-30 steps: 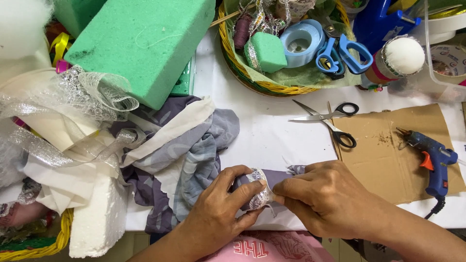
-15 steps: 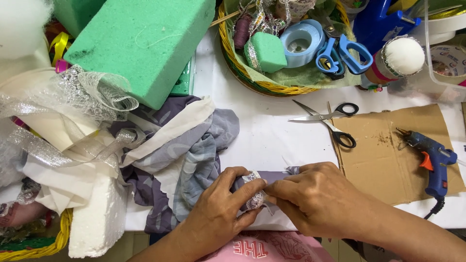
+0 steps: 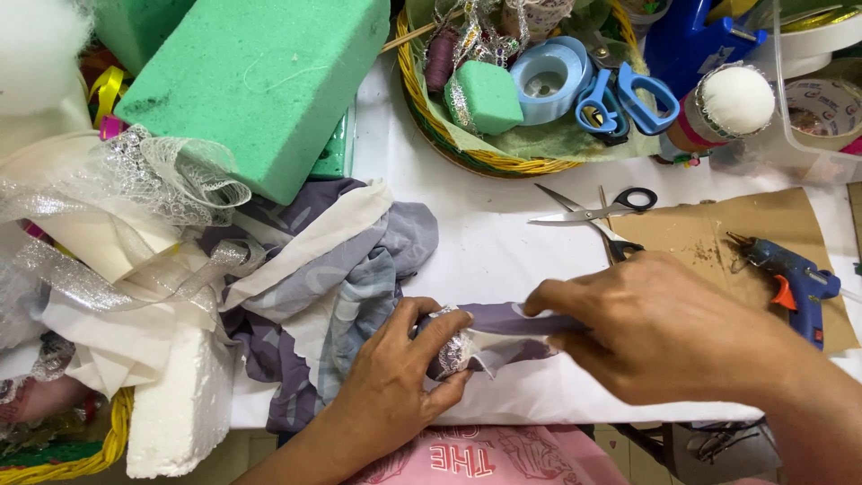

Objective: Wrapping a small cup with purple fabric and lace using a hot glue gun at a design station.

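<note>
Right at the near edge of the white-covered table (image 3: 485, 260) lay a narrow strip of grey-purple patterned cloth (image 3: 503, 319), stretched between two hands so that it stayed taut. The left hand (image 3: 395, 391) had its fingers curled closed around a small ball wrapped in silvery lace (image 3: 452, 346), seemingly to keep the ball from rolling while the cloth lay against it. The right hand (image 3: 664, 337) pinched the strip's other end between thumb and fingers, drawn out to the right, which looked like a way of holding the fabric flat. Just left of the hands a loose heap of the same grey-purple and white fabric (image 3: 332, 269) sat bunched, close by. Further back rested black-handled steel scissors (image 3: 597, 211) with open blades, and to the right a blue glue gun (image 3: 795, 283) lay on brown cardboard (image 3: 709, 224), probably to spare the table cover. Beyond stood a green foam block (image 3: 260, 85) and a yellow woven basket (image 3: 422, 117) holding tape and blue scissors.
</note>
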